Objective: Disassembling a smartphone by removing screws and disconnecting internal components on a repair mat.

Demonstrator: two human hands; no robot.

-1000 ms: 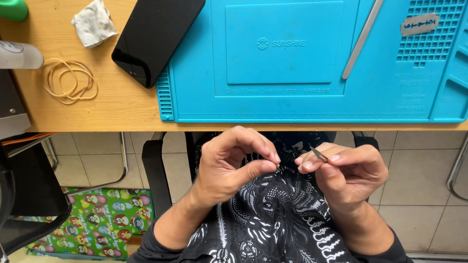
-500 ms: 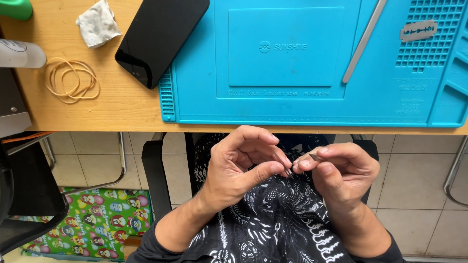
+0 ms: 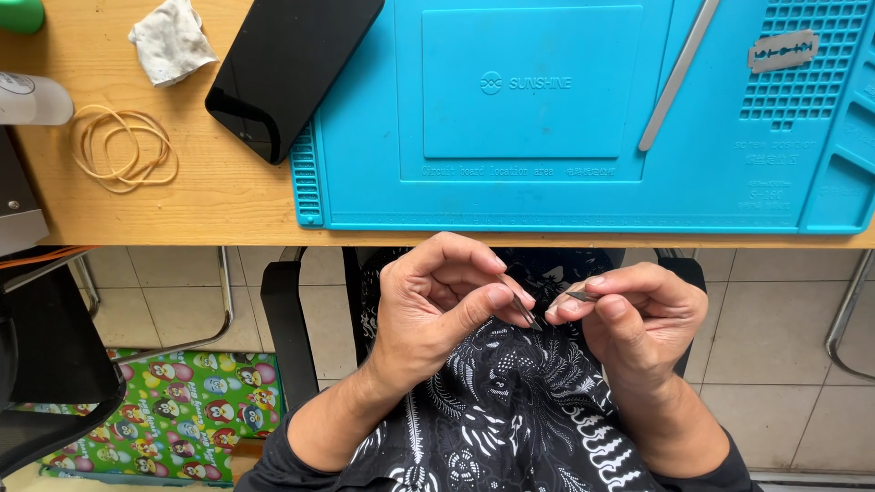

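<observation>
Two hands meet below the near edge of the worktop [image 3: 210, 205], over the person's lap and a black-and-white patterned garment [image 3: 510, 410]. Left hand [image 3: 437, 305]: fingers curled, thumb and forefinger pinching a thin dark metal tool [image 3: 523, 310], which looks like fine tweezers, tip slanting down toward the right. Right hand [image 3: 633, 314]: thumb and forefinger pinched on a small flat grey metal piece [image 3: 578, 295], its end pointing left. Tool tip and piece lie very close; whether they touch I cannot tell, too small. Both sit between the two hands, off the worktop, just in front of the chair.

On the worktop, wooden top:
- blue repair mat [image 3: 547, 182] covering the right part, with raised rim and a gridded area at its right.
- long flat metal spudger [image 3: 676, 77] lying slantwise on the mat.
- razor blade [image 3: 782, 50] on the grid, well apart from the hands.
- black phone [image 3: 292, 64], screen up, tilted, its corner overlapping the mat's left edge.
- crumpled white cloth [image 3: 173, 41] left of the phone.
- loose rubber bands [image 3: 123, 146] near the left edge.
- white bottle [image 3: 32, 98] lying at far left, green object [image 3: 20, 14] at the top corner.

Beneath: tiled floor, a green cartoon-print sheet [image 3: 155, 410] at lower left.
</observation>
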